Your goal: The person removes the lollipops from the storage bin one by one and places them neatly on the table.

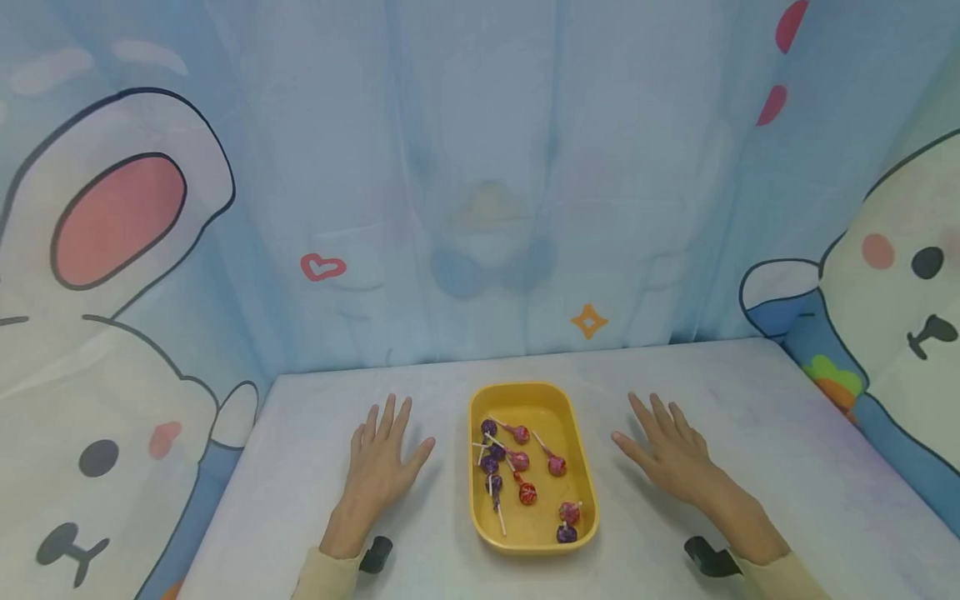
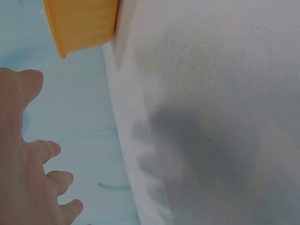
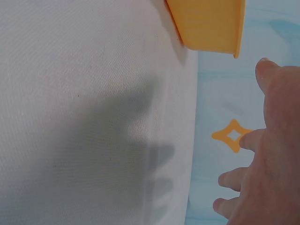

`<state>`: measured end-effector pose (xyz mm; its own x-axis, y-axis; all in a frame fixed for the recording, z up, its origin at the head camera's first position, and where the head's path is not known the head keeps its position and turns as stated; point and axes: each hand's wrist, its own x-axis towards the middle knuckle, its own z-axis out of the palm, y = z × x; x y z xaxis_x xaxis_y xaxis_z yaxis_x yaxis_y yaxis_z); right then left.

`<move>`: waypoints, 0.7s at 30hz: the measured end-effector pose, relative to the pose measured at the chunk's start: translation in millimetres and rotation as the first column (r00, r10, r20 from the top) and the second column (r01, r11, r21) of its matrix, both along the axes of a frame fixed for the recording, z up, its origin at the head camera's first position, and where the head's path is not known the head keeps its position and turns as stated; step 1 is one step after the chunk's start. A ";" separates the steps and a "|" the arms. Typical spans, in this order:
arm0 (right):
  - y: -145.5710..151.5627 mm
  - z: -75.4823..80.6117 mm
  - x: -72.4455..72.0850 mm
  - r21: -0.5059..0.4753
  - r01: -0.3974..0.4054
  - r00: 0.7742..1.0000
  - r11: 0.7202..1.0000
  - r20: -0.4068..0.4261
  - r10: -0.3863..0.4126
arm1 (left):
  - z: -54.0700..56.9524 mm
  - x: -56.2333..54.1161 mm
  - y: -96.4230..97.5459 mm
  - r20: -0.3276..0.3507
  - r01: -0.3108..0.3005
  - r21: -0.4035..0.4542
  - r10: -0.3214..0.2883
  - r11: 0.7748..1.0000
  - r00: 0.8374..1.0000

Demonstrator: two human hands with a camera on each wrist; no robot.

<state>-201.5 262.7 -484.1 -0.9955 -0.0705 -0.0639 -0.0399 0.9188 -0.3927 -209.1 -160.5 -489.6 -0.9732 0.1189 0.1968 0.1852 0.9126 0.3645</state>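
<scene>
The tray [image 1: 532,400] was yellow, its lollipops [image 1: 557,466] purple at nine o'clock, pink at three. The tabletop [image 1: 750,417] was white, the curtain [image 1: 630,167] light blue with an orange star [image 1: 589,309] at the tray's one o'clock.

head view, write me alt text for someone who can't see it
A yellow tray of purple, pink and red lollipops sits on a white table between a person's left hand and right hand, which hover with fingers extended, touching nothing. Behind hangs a light blue curtain printed with large cartoon animals at both sides.
</scene>
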 end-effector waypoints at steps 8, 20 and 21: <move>2.0 1.7 2.2 -0.006 -0.003 0.999 1.000 -0.049 0.002 | 0.3 0.0 0.6 0.002 -0.012 0.014 0.012 1.000 1.000; 1.0 0.9 5.8 -0.006 0.016 0.998 1.000 -0.053 -0.016 | -0.3 2.6 -0.7 -0.012 -0.025 -0.002 0.025 1.000 1.000; 1.1 1.0 6.0 -0.005 0.015 0.998 1.000 -0.053 -0.015 | -0.5 2.4 -0.4 -0.013 -0.024 -0.001 0.024 1.000 1.000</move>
